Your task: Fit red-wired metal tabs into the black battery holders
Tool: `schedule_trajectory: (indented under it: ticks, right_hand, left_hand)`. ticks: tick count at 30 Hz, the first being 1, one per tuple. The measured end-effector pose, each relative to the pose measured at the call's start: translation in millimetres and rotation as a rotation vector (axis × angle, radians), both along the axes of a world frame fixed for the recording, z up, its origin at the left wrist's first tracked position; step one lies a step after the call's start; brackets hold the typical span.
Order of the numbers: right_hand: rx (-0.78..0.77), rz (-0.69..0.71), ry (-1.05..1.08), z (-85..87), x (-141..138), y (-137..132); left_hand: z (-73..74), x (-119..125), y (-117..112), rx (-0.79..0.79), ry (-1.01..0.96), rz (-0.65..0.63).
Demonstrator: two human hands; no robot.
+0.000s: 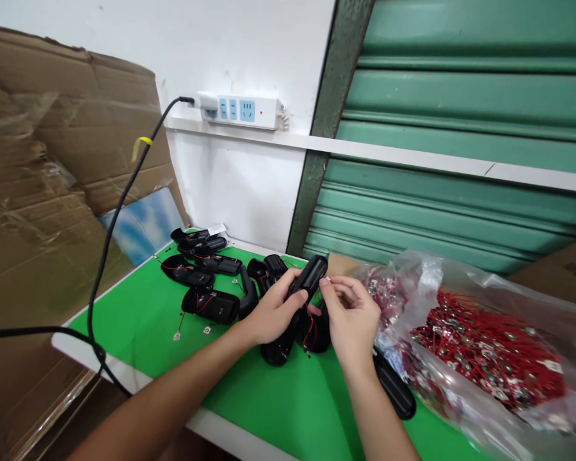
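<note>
My left hand (279, 308) is closed around a black plastic housing (312, 272), its long rounded end tilted up and away from me. Close against that housing, my right hand (352, 314) pinches a small white piece (327, 280) between thumb and forefinger; its details are too small to make out. Below both hands lie more black housings (274, 351), one with a red wire, partly hidden by my fingers. Several similar housings (214, 305) with thin red wires are spread to the left. Small white chips (176, 335) rest on the green surface near them.
On the right, a clear plastic bag (425, 275) holds many red-wired parts (494, 346). Another black housing (394, 387) lies beside it on the green table (269, 403). A black cable (120, 205) hangs from the power strip (269, 112) past the table's left edge. Cardboard (38, 192) stands at left.
</note>
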State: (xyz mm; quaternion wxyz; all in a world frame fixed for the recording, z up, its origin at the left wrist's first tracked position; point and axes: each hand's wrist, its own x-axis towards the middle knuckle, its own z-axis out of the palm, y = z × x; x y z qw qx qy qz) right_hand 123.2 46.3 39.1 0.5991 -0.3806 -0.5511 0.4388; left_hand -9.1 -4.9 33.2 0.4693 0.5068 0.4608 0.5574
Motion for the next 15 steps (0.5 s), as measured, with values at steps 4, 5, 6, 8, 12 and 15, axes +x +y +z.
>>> schedule_trajectory:
  ticks: [4, 5, 6, 8, 12, 15]
  right_hand:
    - [0.136, -0.057, -0.111, -7.8, -0.4, -3.5]
    - [0.177, -0.06, -0.147, -9.5, 0.2, -3.9]
    - [0.225, -0.057, -0.187, -10.3, 0.9, -4.2]
    - [0.338, -0.027, -0.269, -9.6, 2.5, -4.6]
    - [0.533, 0.078, -0.397, -3.5, 4.3, -5.5]
    - [0.605, 0.1, -0.478, -4.3, 4.4, -4.3]
  left_hand:
    - [4.1, -0.4, 0.0, 0.072, 0.11, 0.101]
    - [4.6, -0.8, 0.4, 0.086, 0.116, 0.11]
    - [4.8, -1.2, 0.7, 0.095, 0.118, 0.117]
    - [4.2, -2.4, 1.5, 0.107, 0.128, 0.141]
    - [1.1, -4.5, 3.4, 0.121, 0.148, 0.174]
    - [-0.5, -5.1, 4.5, 0.128, 0.124, 0.16]
